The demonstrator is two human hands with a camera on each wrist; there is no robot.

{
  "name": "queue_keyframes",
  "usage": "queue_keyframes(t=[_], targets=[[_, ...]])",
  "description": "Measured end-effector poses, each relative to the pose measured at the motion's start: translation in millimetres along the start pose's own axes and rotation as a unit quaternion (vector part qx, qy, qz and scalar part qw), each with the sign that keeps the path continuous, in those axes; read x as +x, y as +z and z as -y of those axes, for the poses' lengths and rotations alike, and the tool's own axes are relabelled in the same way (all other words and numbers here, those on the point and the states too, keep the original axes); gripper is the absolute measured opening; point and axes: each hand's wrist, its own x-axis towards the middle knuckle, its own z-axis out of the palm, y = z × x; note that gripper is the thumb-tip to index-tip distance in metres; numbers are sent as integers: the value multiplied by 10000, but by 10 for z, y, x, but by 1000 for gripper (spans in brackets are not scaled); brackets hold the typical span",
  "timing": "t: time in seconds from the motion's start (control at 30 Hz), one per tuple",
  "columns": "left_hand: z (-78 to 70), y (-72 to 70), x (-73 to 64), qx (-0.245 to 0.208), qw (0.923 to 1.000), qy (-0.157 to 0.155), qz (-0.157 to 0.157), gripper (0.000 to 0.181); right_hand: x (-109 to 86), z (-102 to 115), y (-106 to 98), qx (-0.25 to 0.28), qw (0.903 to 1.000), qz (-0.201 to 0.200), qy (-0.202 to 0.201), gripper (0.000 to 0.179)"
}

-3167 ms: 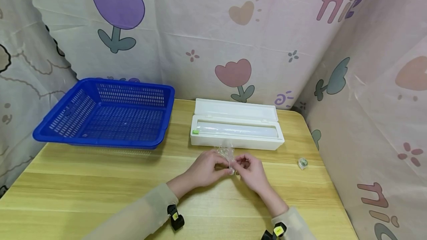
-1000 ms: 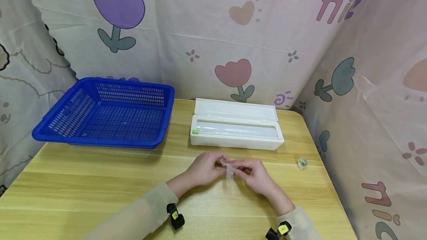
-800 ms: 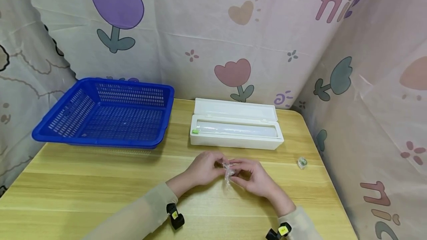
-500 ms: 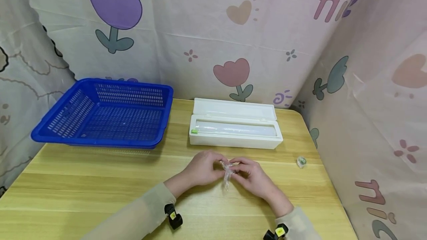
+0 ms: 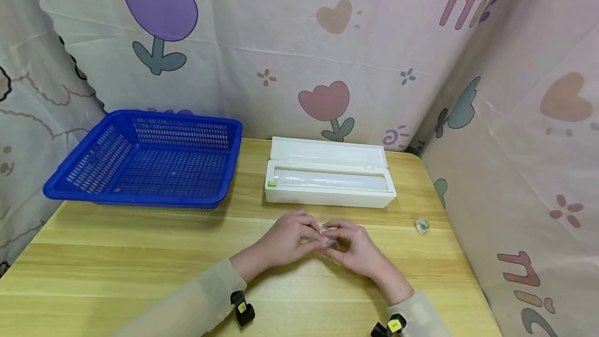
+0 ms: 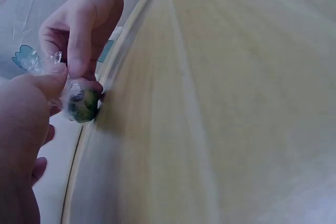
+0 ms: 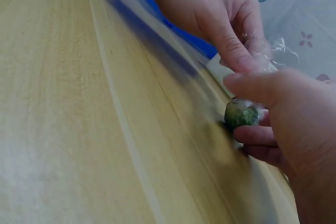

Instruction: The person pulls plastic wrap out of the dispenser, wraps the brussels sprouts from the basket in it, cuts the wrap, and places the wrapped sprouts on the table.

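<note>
Both hands meet over the table, just in front of the white cling film box (image 5: 327, 197). Between them is a small round dark green thing (image 7: 241, 115) wrapped in clear cling film (image 7: 262, 51); its exact kind is unclear. My left hand (image 5: 290, 238) pinches the gathered film beside it. My right hand (image 5: 355, 249) holds the wrapped thing, its thumb on the film and fingers curled under the green part, as the right wrist view shows. In the left wrist view the green ball (image 6: 82, 105) sits below the fingertips of both hands.
Behind the hands the film box stands with its lid up and a roll inside. A blue plastic basket (image 5: 173, 170) is at the back left. Another small film-wrapped green thing (image 5: 422, 226) lies near the table's right edge. Patterned cloth (image 5: 262, 25) hangs behind.
The film first stuck up towards the box, then hung down between the hands. Now its loose tail is bunched up between the fingertips. Both hands have stayed in about the same place.
</note>
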Motion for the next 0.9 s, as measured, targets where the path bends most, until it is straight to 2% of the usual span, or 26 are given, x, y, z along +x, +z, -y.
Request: queue_keyframes(t=[0.13, 0.23, 0.37, 0.6, 0.7, 0.9], targets=[[-30, -18, 14, -218, 9991, -291, 234, 26, 1, 25, -35, 107, 9998, 140, -1, 14], [-45, -16, 24, -398, 9976, -481, 315, 30, 0, 25, -42, 140, 9998, 103, 110, 17], [-51, 3, 35, -638, 9949, -745, 241, 29, 6, 12, -20, 163, 9993, -74, 331, 19], [-44, 46, 58, -944, 9871, -1293, -54, 12, 41, 19, 39, 281, 9969, -440, 597, 13], [-52, 48, 69, -1027, 9832, -1508, -103, 11, 50, 25, 56, 428, 9952, -534, 706, 11], [-55, 61, 74, -1142, 9788, -1693, -118, 14, 41, 39, 77, 723, 9897, -654, 1044, 15]])
